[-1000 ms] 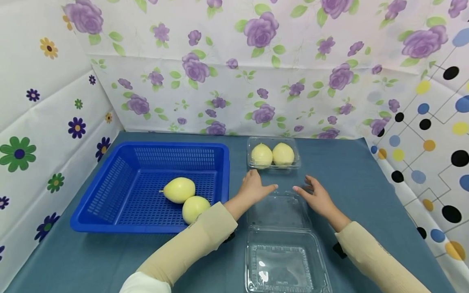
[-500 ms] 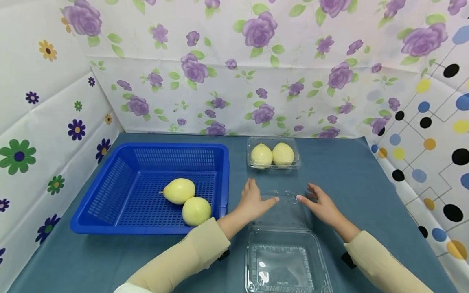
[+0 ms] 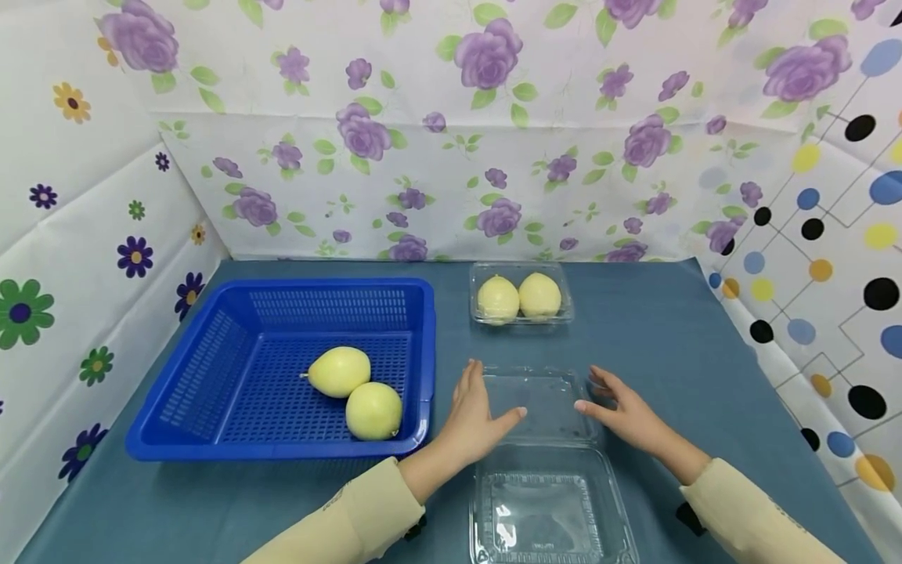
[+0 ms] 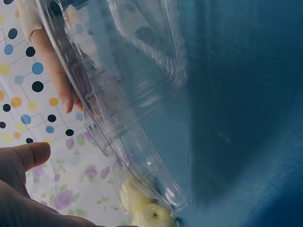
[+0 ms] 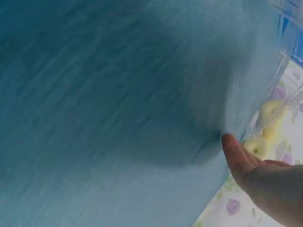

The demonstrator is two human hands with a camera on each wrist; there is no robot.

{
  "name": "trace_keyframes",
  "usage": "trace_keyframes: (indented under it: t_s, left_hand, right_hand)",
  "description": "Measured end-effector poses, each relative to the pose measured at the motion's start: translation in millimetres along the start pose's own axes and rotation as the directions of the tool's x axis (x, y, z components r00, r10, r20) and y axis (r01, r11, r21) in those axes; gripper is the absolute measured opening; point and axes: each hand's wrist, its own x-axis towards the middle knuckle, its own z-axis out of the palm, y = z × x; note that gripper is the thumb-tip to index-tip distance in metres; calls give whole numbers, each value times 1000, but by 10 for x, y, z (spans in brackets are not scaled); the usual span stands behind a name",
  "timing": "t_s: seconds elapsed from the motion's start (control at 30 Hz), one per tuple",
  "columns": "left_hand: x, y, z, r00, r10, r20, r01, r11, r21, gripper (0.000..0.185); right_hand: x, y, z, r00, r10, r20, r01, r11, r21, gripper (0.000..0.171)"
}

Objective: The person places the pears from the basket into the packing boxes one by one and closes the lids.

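Now both hands flank an empty clear clamshell box (image 3: 546, 454) lying open on the blue cloth (image 3: 676, 345) in the near middle of the scene, its lid half stretching away toward the far side. The left hand (image 3: 475, 419) stands on edge along the lid's left side, fingers straight and together, thumb reaching over the plastic; it grips nothing. The right hand (image 3: 623, 411) mirrors it on the right side, fingers loosely spread and relaxed, fingertips at or just beside the lid's rim; whether they actually touch cannot be told from the head view. The right wrist view shows only a thumb close to the clear edge, and the left wrist view shows the box's ribbed wall with the other hand's fingers beyond it.

Judging from this, the step in hand is squaring up or steadying the open box. It would go best with even, light pressure from both sides, since thin plastic like this probably flexes and slides on cloth; pressing low at the rim rather than on the lid's top should keep it from buckling.

Left of the box sits a blue basket (image 3: 211, 376) holding two yellow pears (image 3: 355, 388). Farther off, a closed clamshell (image 3: 521, 298) holds two more.
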Motion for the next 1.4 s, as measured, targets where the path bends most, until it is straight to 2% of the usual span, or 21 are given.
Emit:
trace_keyframes:
  t_s: [0.2,0.43,0.57,0.77,1.03,1.23,1.4]
  left_hand:
    - [-116,-52,-27,999,9,39,-9,1000,8,100]
    - [-266,-123,-89,989,0,146,-4,1000,22,116]
    - [-347,-144,-133,983,-13,184,6,999,38,121]
    - [-506,-222,-181,980,-1,197,-17,996,91,128]
    - [-703,-377,-189,967,8,256,-31,995,89,135]
    - [-769,-397,-157,954,31,299,-62,994,93,138]
    - [-790,-436,-135,955,78,286,-112,988,106,138]
  right_hand:
    - [-76,46,-109,986,-85,147,71,993,96,87]
    - [-140,118,-173,955,-160,250,124,980,153,99]
    - [-180,143,-215,941,-170,294,120,976,182,101]
    - [-226,156,-255,910,-183,373,106,970,218,105]
    - [-262,146,-233,862,-212,460,129,970,206,113]
    - [-324,150,-248,826,-220,519,115,967,226,117]
    - [-368,156,-245,798,-231,557,108,964,244,117]
